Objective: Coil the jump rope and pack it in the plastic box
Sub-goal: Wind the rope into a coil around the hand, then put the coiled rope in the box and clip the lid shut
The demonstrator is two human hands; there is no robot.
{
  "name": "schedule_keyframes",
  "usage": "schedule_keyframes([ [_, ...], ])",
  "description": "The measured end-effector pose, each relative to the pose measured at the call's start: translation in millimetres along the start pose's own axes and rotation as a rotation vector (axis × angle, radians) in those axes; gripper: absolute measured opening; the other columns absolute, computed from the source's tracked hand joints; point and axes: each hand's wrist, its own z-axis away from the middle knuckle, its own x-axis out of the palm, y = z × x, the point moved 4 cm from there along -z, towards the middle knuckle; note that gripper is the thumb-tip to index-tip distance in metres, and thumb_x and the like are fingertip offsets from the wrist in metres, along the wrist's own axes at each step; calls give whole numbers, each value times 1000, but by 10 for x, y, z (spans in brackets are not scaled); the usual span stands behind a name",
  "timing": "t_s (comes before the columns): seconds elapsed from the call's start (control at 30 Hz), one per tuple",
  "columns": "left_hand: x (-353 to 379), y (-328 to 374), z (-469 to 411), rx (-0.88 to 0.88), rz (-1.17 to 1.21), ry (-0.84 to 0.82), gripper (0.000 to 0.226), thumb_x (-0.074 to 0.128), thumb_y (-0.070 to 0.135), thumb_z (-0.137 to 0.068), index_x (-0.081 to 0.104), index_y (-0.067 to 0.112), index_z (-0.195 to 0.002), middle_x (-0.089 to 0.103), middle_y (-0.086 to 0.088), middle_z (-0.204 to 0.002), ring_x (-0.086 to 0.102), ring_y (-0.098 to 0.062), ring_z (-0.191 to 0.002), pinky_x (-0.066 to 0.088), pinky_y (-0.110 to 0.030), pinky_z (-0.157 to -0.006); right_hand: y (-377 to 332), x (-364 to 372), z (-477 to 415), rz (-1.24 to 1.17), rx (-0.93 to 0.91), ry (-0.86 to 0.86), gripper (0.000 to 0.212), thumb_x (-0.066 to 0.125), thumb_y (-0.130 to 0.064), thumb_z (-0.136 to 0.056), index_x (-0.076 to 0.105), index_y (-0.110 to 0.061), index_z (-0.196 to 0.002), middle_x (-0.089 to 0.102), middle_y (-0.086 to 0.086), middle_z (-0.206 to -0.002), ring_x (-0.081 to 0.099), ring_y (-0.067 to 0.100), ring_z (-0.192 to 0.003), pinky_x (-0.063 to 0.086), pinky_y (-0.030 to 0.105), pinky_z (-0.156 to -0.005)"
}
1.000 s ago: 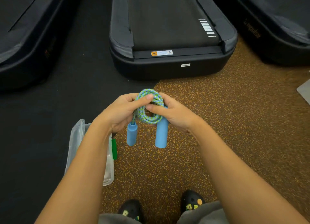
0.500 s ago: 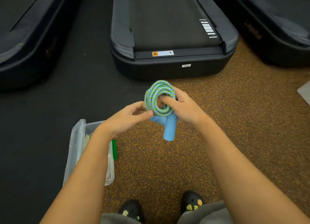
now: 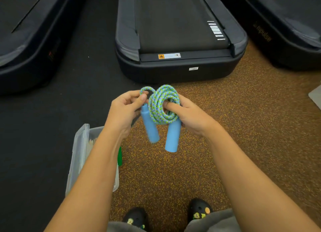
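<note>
- The jump rope (image 3: 164, 106), braided blue and green, is coiled and held in the air above the speckled floor (image 3: 243, 127).
- The right hand (image 3: 189, 117) grips the coil, index finger through it.
- The left hand (image 3: 125, 108) pinches a small loop above one blue handle (image 3: 150, 127).
- The clear plastic box (image 3: 79, 153) lies open on the floor under the left forearm.

Jump rope (image 3: 163, 106): braided blue-and-green weave, white flecks; handles solid light blue. Plastic box (image 3: 79, 155): clear, colourless. Marker-like item (image 3: 119, 156) beside box: green. Floor: brown with yellow-orange speckle on right (image 3: 243, 120), plain black on left. Treadmills (image 3: 173, 40): black, white stripes, orange-and-white warning label. Shoes (image 3: 199, 209): black with coloured charms.
</note>
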Motion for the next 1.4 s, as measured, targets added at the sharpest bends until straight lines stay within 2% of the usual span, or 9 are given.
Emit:
schedule_keyframes([
  [0.23, 153, -27, 22, -13, 57, 0, 14, 58, 0, -84, 61, 13, -81, 70, 5, -57, 63, -5, -51, 52, -20, -53, 63, 116, -15, 88, 14, -64, 32, 56, -8, -88, 53, -16, -118, 63, -5, -95, 59, 4, -84, 50, 20, -79],
  [0.37, 143, -31, 19, -40, 42, 42, 11, 60, 6, -85, 61, 11, -75, 66, -1, -66, 61, -9, -55, 50, -23, -56, 96, 121, -39, 104, 38, -19, 34, 62, -11, -83, 53, -8, -116, 61, 6, -93, 58, 13, -83, 50, 29, -75],
  [0.5, 184, -31, 73, -143, 26, -1, 24, 57, 18, -90, 63, 3, -72, 63, -5, -57, 60, -12, -47, 52, -26, -44, 107, 109, -47, 19, 75, 46, 34, 59, -13, -86, 49, -6, -118, 59, 6, -89, 60, 13, -68, 52, 27, -53],
  [0.63, 207, 2, 93, -197, -47, -19, 44, 50, 36, -92, 63, -4, -78, 61, -21, -79, 60, -29, -75, 55, -48, -72, 138, 59, -68, 16, 103, 106, 24, 58, -17, -87, 54, -10, -110, 61, 5, -88, 60, 16, -69, 52, 27, -51],
  [0.87, 257, 53, 143, -81, -281, -227, 80, 56, 68, -69, 62, -10, -86, 60, -18, -86, 56, -26, -81, 50, -55, -85, 156, 27, -109, 13, 89, 197, 10, 50, -13, -89, 58, -11, -85, 58, 10, -78, 56, 20, -66, 50, 30, -56],
  [1.0, 259, -55, 176, -71, -366, -295, 62, 65, 59, -61, 55, 27, -114, 64, 5, -106, 63, -9, -98, 51, -25, -83, 128, -30, -128, -17, 58, 250, 10, 50, -13, -89, 60, -14, -88, 62, 9, -83, 58, 21, -73, 51, 36, -64],
  [1.13, 272, -254, 220, -117, -461, -442, 87, 85, 31, -56, 39, 22, -130, 64, 8, -111, 66, 1, -94, 54, -24, -83, 83, -53, -119, -27, 34, 267, 17, 47, -12, -89, 61, -17, -81, 65, 4, -81, 62, 20, -79, 53, 42, -80],
  [1.27, 319, -274, 269, -97, -394, -448, 68, 81, 2, -64, 47, 15, -121, 67, 1, -102, 69, 0, -78, 54, -19, -65, 68, 6, -103, -22, 1, 254, 17, 47, -11, -90, 62, -17, -84, 66, 3, -86, 63, 19, -86, 51, 43, -89],
  [1.4, 266, -316, 299, -143, -352, -415, 47, 78, 3, -68, 53, 21, -103, 67, 4, -93, 67, 5, -68, 51, -16, -54, 78, 52, -82, -19, -19, 264, 14, 49, -9, -90, 62, -13, -89, 66, 7, -90, 62, 22, -91, 50, 43, -89],
])
